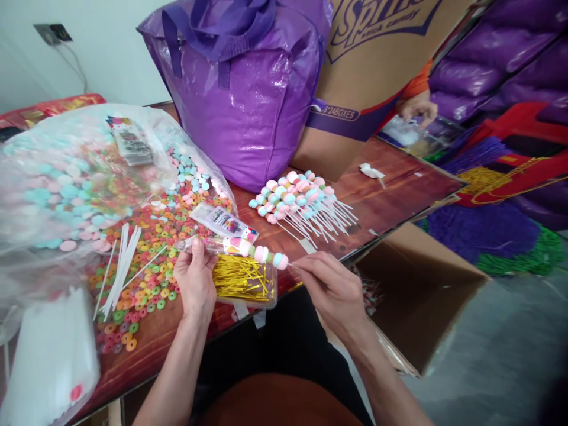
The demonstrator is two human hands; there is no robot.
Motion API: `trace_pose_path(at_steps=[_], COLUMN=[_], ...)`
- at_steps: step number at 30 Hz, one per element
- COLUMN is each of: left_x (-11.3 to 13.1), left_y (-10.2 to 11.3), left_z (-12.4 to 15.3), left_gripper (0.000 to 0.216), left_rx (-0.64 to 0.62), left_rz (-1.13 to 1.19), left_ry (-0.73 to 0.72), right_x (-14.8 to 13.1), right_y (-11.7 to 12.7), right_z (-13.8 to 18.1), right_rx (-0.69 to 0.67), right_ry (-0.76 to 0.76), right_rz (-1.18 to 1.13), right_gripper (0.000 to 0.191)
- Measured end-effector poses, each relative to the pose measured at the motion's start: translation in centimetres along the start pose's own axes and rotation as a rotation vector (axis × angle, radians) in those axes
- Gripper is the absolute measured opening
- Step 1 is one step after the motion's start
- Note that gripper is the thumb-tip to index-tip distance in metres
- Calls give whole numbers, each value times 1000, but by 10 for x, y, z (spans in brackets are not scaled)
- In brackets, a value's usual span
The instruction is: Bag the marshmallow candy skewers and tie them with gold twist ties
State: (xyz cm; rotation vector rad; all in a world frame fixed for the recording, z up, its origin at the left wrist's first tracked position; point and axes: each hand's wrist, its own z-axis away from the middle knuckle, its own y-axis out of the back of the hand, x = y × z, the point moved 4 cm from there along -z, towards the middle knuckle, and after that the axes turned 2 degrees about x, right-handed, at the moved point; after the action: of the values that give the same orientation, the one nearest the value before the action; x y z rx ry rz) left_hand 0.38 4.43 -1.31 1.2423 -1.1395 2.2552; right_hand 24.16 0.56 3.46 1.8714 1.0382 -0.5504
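Note:
My left hand (196,278) pinches a small clear printed wrapper bag (213,244), its mouth facing right. A candy skewer (266,255) of pink, white and blue pieces has its tip at or inside that mouth; which, I cannot quite tell. My right hand (331,290) grips the skewer's white stick at the other end. Below them lies a clear plastic tray (271,300) of gold twist ties (237,277). A stack of flat wrapper bags (224,222) rests just behind. Further back is a pile of finished-looking candy skewers (297,194) with white sticks toward me.
Loose ring candies (155,260) and white sticks (120,269) cover the left table, beside a big bag of candies (66,177). A purple bag (239,112) and a carton (341,130) stand behind. An open cardboard box (426,290) sits lower right. Another person's hand (417,109) works beyond.

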Motion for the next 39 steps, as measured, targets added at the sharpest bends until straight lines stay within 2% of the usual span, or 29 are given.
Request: trace_pose_path(at_steps=[9,15,19,23,29,32,36,39], left_x=[-1,-5,-9,-12,-15,-19,-23,-17], left_y=[-1,-6,-10,-12,-16,-20,-28,-27], left_z=[3,6,11,16,24,34,46,43], left_gripper=[41,33,33,40,40,40,36,37], left_rx=[-15,-163,-185,-148,-220,-262,-356,-371], left_rz=[-24,-43,-21,-35,-69,-140,-154,-88], left_ry=[-8,-4,-9,6,80,122,168,158], right_x=[-1,5,4,-1,-7,-12,-23,-28], right_y=[-3,-13,-22,-30,-40,-53,-68,-65], right_z=[5,4,4,6,9,9,6,5], right_rx=[39,-5,-12,-57,-79,-71,25,-22], right_ry=[94,-55,-102,-59,71,62,7,-30], right_rz=[8,-139,-161,-73,117,68,-39,-69], right_gripper=[16,13,12,16,20,22,23,21])
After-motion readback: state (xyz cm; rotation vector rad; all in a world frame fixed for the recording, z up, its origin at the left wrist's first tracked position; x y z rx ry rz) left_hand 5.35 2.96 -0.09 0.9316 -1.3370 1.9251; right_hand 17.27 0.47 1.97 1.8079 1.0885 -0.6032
